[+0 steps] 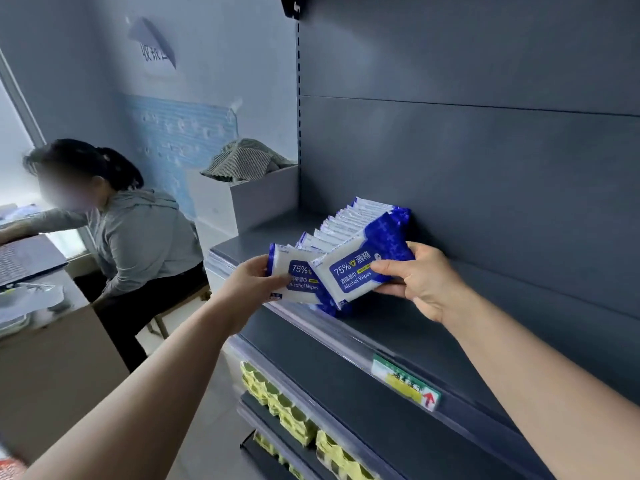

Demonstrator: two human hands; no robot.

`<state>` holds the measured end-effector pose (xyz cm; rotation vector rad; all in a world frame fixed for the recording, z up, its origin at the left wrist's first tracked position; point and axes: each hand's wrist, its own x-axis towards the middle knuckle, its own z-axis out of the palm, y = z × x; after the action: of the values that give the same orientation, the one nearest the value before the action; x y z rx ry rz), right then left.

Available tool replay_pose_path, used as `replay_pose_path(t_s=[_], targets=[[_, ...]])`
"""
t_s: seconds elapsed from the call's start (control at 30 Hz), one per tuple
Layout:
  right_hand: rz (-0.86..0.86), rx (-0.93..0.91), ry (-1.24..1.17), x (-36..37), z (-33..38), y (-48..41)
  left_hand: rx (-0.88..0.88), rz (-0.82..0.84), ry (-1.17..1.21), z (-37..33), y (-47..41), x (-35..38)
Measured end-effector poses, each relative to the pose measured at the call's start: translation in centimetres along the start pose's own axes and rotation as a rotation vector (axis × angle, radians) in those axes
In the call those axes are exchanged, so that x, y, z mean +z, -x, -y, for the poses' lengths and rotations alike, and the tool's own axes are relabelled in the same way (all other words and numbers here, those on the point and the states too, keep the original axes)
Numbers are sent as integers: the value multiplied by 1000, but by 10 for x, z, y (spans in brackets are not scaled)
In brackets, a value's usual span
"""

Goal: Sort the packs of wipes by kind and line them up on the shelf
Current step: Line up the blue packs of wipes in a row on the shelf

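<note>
Now right grip [420, 282] pinches wipes pack [356, 268] — left grip [252, 282] holds second pack [294, 280].

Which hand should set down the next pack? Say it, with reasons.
The right hand, probably: its tilted pack hangs in front of the row, beside bare shelf; the left hand grips the row's front pack.

The right hand [420, 282] pinches a blue-and-white pack of alcohol wipes [360, 265] by its right end, thumb on the front. Just left of that grip, partly overlapped by it, a second pack [294, 275] sits in the left hand [251, 282]. Behind both grips a row of packs [346, 220] stands on the shelf [398, 337]. Well below them lie yellow packs [287, 410].
</note>
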<state>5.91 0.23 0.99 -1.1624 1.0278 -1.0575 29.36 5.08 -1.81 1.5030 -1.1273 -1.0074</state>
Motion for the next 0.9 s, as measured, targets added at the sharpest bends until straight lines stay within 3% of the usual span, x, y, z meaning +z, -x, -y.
replay_pose_path(t_s=[0.13,0.23,0.47,0.63,0.77,0.9], targets=[[-144,24,-92,32,-10,-15,9,207,-32,1,-45,-29],[-272,-3,-57,52,-18,-16,110,279,-273,4,-71,-42],[-607,-74,527,83,-46,-3,278,302,-394,25,-108,-48],[-699,-52,636,98,-61,1,228,459,-164,30,-111,-59],[-724,-44,707,110,-63,-1,308,482,-384,28,-108,-53],[-683,-56,726,113,-61,-3,362,481,-453,28,-122,-52]])
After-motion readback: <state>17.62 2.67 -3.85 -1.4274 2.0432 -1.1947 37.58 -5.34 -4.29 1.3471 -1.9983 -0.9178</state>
